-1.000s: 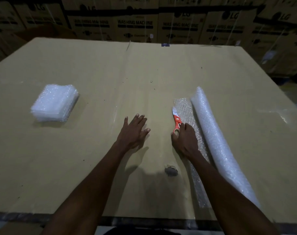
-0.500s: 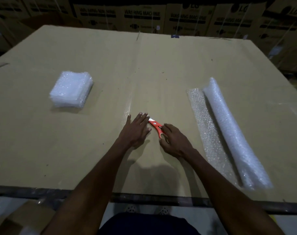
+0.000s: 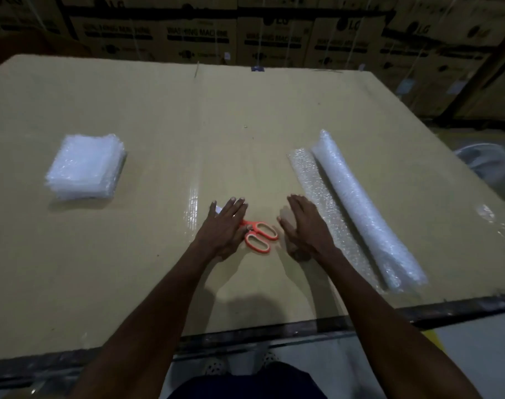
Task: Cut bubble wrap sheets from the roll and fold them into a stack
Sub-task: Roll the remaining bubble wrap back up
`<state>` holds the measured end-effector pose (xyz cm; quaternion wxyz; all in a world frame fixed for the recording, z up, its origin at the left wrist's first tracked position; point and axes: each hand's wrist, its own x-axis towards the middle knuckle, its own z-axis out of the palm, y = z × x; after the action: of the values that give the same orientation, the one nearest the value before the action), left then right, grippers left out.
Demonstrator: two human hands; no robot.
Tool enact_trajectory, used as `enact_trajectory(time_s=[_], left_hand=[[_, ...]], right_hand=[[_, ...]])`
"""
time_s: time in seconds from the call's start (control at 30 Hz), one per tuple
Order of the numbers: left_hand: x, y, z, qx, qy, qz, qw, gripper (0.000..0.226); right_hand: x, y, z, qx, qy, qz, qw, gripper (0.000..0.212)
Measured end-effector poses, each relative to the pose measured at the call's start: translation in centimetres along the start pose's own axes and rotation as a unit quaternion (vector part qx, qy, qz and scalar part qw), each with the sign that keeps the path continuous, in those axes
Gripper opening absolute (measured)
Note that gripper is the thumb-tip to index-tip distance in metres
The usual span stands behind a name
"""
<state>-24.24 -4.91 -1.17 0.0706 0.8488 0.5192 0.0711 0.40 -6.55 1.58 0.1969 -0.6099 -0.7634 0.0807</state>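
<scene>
Orange-handled scissors [image 3: 259,236] lie on the cardboard-covered table [image 3: 159,116], blades hidden under my left hand [image 3: 223,226], which rests flat with straight fingers. My right hand [image 3: 303,226] hovers just right of the handles, fingers straight, holding nothing. The bubble wrap roll [image 3: 363,208] lies lengthwise at the right, with a loose unrolled strip [image 3: 320,194] flat along its left side, touching my right hand's outer edge. A stack of folded bubble wrap sheets [image 3: 85,165] sits at the left.
Stacked cardboard cartons [image 3: 274,33] stand behind the table. A pale round object [image 3: 487,165] lies beyond the right edge. Scraps of clear plastic [image 3: 486,211] sit near the right rim. The table's dark front edge [image 3: 245,341] runs close to my body.
My right hand carried the scissors from the roll to the table's middle, laid them beside my left hand and let go. My left hand now covers the blades.
</scene>
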Motion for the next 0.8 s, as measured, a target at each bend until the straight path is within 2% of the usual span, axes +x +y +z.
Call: enact_trajectory(time_s=[0.2,0.3,0.43,0.67,0.73,0.8], left_hand=[[7.7,5.7,-1.1,0.000,0.027,0.084,0.996,0.084],[11.3,8.8,-1.6,0.029,0.008,0.104,0.994,0.085],[16.2,12.2,-1.9,0.071,-0.014,0.132,0.989,0.066],[21.3,14.5,-1.7,0.127,-0.024,0.169,0.977,0.069],[22.0,14.3,-1.8,0.137,-0.028,0.183,0.973,0.066],[22.2,13.8,-1.7,0.150,-0.041,0.195,0.968,0.061]], right_hand=[[0.6,7.5,-5.3,-0.031,0.090,0.155,0.983,0.039],[0.5,10.8,-6.7,-0.025,0.073,0.206,0.975,0.047],[1.0,13.7,-7.4,0.002,0.027,0.273,0.962,0.043],[1.7,12.4,-6.5,0.062,-0.004,0.281,0.958,0.053],[1.8,12.1,-6.1,0.082,-0.013,0.274,0.958,0.058],[2.2,12.4,-6.3,0.115,-0.020,0.289,0.950,0.054]])
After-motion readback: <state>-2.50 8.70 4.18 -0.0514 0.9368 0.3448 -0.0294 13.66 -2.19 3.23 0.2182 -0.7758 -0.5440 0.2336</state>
